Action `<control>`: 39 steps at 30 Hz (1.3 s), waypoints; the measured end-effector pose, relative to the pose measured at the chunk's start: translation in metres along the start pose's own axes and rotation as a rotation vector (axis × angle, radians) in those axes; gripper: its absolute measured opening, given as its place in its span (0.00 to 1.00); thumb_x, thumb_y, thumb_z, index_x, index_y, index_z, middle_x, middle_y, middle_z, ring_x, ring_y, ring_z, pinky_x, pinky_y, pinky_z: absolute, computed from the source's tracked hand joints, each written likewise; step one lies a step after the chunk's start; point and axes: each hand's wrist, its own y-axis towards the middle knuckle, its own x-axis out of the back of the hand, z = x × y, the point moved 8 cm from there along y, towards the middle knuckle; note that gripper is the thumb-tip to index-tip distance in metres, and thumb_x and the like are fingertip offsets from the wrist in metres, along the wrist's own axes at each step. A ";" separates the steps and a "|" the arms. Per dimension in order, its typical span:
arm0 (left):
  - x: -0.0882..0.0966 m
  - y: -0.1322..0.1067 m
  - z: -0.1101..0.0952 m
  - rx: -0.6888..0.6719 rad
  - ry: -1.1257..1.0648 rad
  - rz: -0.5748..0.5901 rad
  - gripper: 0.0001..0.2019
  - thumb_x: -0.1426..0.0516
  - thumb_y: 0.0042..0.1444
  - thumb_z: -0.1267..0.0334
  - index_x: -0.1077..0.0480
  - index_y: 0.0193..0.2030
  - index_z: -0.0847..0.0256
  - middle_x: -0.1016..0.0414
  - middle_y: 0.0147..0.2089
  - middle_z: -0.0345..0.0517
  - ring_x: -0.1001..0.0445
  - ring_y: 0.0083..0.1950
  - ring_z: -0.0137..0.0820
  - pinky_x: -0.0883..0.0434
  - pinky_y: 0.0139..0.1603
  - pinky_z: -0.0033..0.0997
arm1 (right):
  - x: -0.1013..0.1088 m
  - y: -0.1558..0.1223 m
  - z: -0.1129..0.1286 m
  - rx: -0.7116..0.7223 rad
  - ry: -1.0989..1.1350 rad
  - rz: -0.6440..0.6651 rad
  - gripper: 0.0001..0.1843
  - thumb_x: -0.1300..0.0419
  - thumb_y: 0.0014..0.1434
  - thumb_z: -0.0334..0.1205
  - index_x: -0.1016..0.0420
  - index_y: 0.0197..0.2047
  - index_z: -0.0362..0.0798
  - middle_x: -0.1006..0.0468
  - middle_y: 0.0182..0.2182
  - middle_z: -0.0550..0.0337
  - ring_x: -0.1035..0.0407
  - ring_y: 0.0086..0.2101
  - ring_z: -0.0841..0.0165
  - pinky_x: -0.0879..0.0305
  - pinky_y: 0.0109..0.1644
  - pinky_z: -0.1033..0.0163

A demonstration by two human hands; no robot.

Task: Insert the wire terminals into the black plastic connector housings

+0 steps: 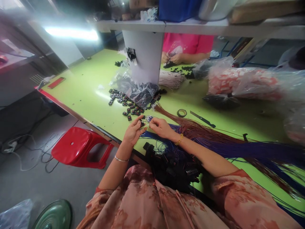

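My left hand [133,131] is closed round a small black plastic connector [142,122], held between thumb and fingers. Close beside it, my right hand [161,128] pinches a thin wire, its end near the connector; the wire's colour is hard to make out. Under and behind my right hand runs a bundle of blue wires [214,146] with metal tips. A bundle of brown wires [171,118] lies beyond it. Loose black connectors [130,109] are scattered past my left hand. A heap of black parts with wires [171,165] sits against my body at the table edge.
On the green table [88,76] lie a roll of tape [181,113], a dark blade [202,119] and clear bags [250,82]. A white post [144,57] supports the shelf. Opposite, a co-worker in pink [190,44] handles small parts. A red stool [73,144] stands left.
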 end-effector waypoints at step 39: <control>0.007 -0.005 0.017 -0.089 0.063 -0.141 0.18 0.29 0.37 0.62 0.30 0.32 0.64 0.26 0.28 0.39 0.28 0.29 0.22 0.28 0.31 0.22 | -0.015 -0.003 0.012 0.175 -0.365 0.078 0.08 0.47 0.58 0.35 0.32 0.29 0.45 0.29 0.24 0.59 0.42 0.26 0.71 0.51 0.31 0.65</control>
